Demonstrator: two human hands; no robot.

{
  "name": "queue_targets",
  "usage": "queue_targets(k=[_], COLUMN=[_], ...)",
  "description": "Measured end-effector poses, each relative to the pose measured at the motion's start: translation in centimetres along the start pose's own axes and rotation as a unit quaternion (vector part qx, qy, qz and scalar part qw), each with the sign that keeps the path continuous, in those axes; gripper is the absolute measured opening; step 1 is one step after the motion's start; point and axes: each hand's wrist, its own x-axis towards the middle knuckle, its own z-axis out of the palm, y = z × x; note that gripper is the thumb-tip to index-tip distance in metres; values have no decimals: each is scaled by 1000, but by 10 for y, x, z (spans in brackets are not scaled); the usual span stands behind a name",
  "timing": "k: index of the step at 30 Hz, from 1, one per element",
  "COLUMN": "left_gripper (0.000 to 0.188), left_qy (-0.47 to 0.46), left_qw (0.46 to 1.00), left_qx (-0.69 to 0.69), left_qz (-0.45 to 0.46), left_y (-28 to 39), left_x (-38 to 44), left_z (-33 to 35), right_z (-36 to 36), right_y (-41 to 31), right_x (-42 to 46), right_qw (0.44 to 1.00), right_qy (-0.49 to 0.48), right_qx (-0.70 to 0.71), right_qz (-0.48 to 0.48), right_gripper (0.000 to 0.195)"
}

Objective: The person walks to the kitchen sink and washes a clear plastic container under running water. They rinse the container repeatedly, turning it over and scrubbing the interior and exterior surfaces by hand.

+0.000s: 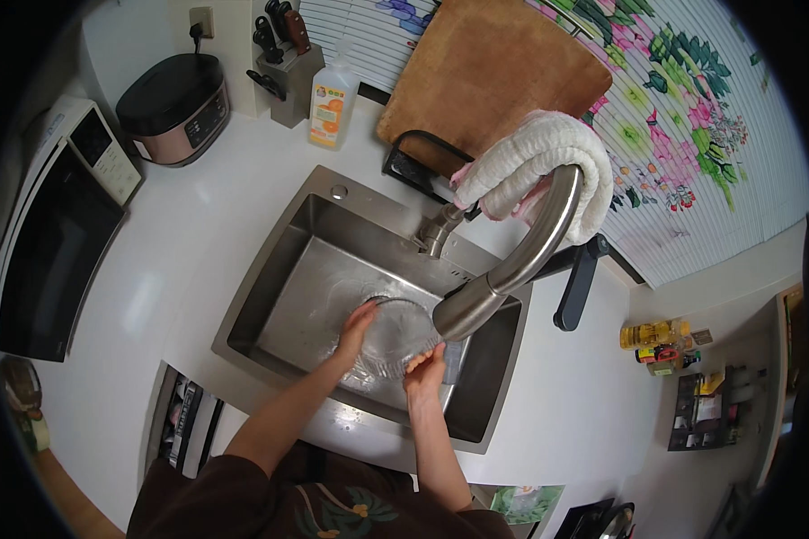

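A clear, round dish with a ribbed edge [396, 331], glass by its look, is held low in the stainless steel sink [296, 283]. At its left rim is my left hand [356, 331], fingers curled over the edge. My right hand [428, 369] grips the lower right rim, thumb up. Just above and right of the dish hangs the spout of a brushed metal faucet [468, 306], with a white towel [546, 162] draped over its neck. Water wets the sink floor about the dish. A grey cloth-like thing [452, 362] lies right of my right hand.
Behind the sink stand a wooden cutting board [492, 74], a black rack [414, 165], a bottle with an orange label [334, 108] and a knife block [290, 84]. A rice cooker [172, 111] and a microwave [61, 236] are at left. A black arm [576, 290] juts out beside the sink's right corner.
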Motion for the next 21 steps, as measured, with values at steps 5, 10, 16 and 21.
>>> queue_targets(k=[5,10,16,21], left_gripper=[57,84,71,58], left_qy=[94,-89,-97,7], left_qw=[962,838,862,962], left_qx=[224,487,475,142], left_qz=[124,229,148,-234], left_y=[-21,58,58,62], left_x=[-45,-59,-42,-53], left_z=[17,44,32,39], right_z=[30,38,38,24], right_y=[7,3,19,16], right_x=[10,23,38,26], right_qw=[996,1000,990,598], right_qy=[70,16,-115,-320], right_qx=[50,27,-52,-659], right_qz=[2,-3,71,-325], right_gripper=[33,31,19,34])
